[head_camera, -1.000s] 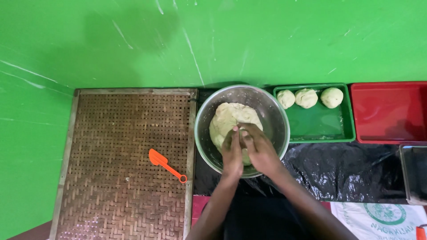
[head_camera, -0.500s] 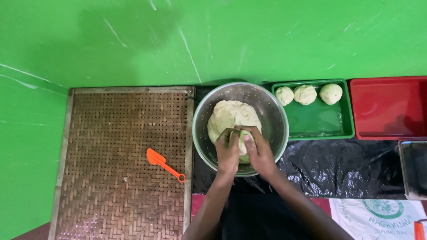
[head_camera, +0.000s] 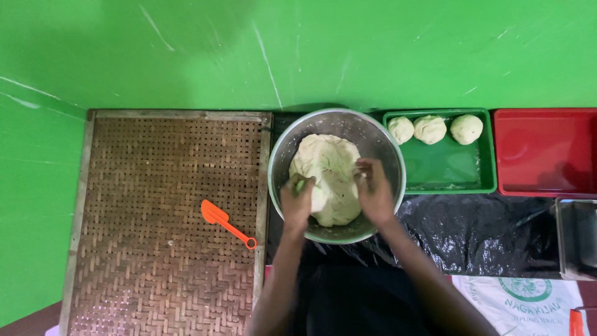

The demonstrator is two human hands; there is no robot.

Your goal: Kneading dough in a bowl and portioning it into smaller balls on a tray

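Inside bowl point(head_camera: 379, 134), fingers point(head_camera: 367, 171) cupping dough point(head_camera: 326, 165)

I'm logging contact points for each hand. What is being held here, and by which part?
Both hands, left hand and right hand, grip the dough mass in the metal bowl by its lower left and right sides.

The only package I can see is a white sack point(head_camera: 528, 302) lying flat at the near right, by my right arm. It touches the near edge of the black plastic sheet point(head_camera: 491, 233). The sack carries a round green emblem with green lettering beneath it, cut off by the frame's near edge. At the very near-right corner there is a small orange-red scrap point(head_camera: 576, 323); I cannot tell what it is. I see no signs or screens.
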